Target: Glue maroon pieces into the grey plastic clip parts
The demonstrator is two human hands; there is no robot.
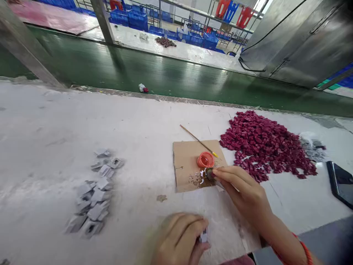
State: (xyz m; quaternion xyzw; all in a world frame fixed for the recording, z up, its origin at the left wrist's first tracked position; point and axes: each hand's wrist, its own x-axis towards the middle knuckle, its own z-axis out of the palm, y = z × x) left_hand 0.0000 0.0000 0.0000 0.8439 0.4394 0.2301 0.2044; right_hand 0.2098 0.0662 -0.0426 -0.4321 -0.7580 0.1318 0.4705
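My left hand (183,239) is curled at the table's near edge, its fingers closed on a small grey-white plastic piece (204,235). My right hand (242,187) pinches what looks like a small maroon piece, mostly hidden by the fingertips. Those fingertips are at a small dark round thing (209,173) on a square of brown cardboard (183,154). Shiny wet liquid (196,179) lies on the cardboard beside it. Just above stands a small red-orange cup (205,159) with liquid inside. A thin stick with a yellow band (197,140) rests across the cardboard's far edge.
A large heap of maroon pieces (264,143) lies to the right, with a clear bag (313,147) and a phone (342,184) beyond. Loose grey-white pieces (96,198) lie at the left. A green conveyor belt (165,70) runs behind the table, carrying a small white-and-red item (142,88).
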